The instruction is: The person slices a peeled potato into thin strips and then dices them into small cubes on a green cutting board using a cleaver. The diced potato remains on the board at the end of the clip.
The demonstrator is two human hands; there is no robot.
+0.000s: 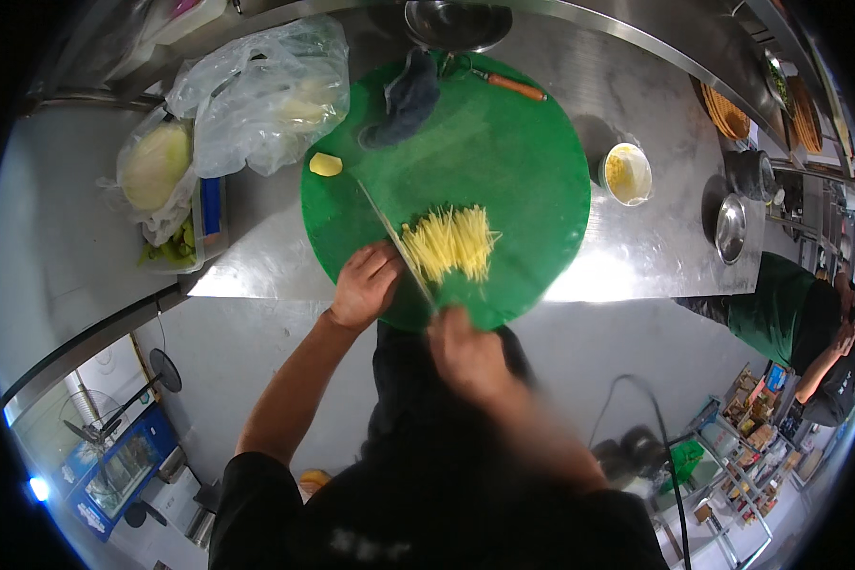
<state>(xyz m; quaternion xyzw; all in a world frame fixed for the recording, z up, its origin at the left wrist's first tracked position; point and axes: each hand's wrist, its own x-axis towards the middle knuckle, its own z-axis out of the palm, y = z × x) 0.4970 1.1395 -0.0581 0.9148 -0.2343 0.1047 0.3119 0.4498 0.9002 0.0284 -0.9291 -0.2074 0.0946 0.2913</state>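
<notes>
My right hand (467, 353), blurred, is shut on the handle of a kitchen knife (392, 231). The blade is seen almost edge-on and slants up and left across the round green cutting board (527, 171). On the blade's left side my left hand (368, 281) rests low on the board, fingers bent and close to the steel; whatever lies under them is hidden. Just right of the blade is a heap of thin pale-yellow shreds (456, 242), probably potato. A small cut yellow piece (325, 164) lies near the board's left edge.
A dark cloth (410, 100) and a wooden-handled tool (516, 87) lie at the board's far side. Plastic bags (263, 100) and a tub of green vegetables (178, 249) stand left. Right are a white tub (627, 174) and a metal bowl (731, 229); another person (791, 320) is beyond.
</notes>
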